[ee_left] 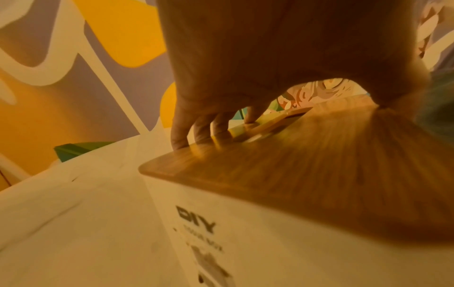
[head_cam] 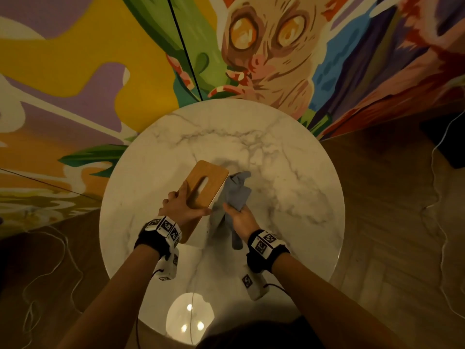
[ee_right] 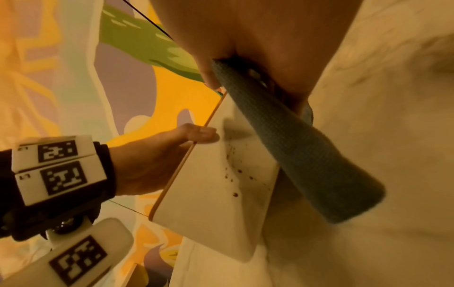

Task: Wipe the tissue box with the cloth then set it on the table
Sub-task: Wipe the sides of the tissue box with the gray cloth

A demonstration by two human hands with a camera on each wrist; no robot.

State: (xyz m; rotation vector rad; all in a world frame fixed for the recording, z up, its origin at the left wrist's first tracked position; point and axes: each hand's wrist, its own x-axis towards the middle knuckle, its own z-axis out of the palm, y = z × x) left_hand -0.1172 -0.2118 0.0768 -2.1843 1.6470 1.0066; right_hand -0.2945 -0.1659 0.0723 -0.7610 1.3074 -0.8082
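The tissue box point(head_cam: 206, 183) has a wooden lid with a slot and white sides; it is tilted over the round marble table point(head_cam: 289, 172). My left hand point(head_cam: 185, 206) grips it across the lid, thumb on the near right edge, fingers over the far left edge point(ee_left: 196, 132). My right hand point(head_cam: 239, 217) holds a blue-grey cloth point(head_cam: 236, 191) against the box's right white side point(ee_right: 216, 184), which shows small brown specks. The cloth point(ee_right: 294, 143) hangs in a roll from my right fingers. The box's white end carries black "DIY" print point(ee_left: 196, 223).
The table stands against a painted mural wall point(head_cam: 264, 59). Wooden floor point(head_cam: 390, 197) lies to the right and left, with thin cables point(head_cam: 437, 177) trailing over it. A lamp reflection point(head_cam: 191, 316) shines on the table's near edge.
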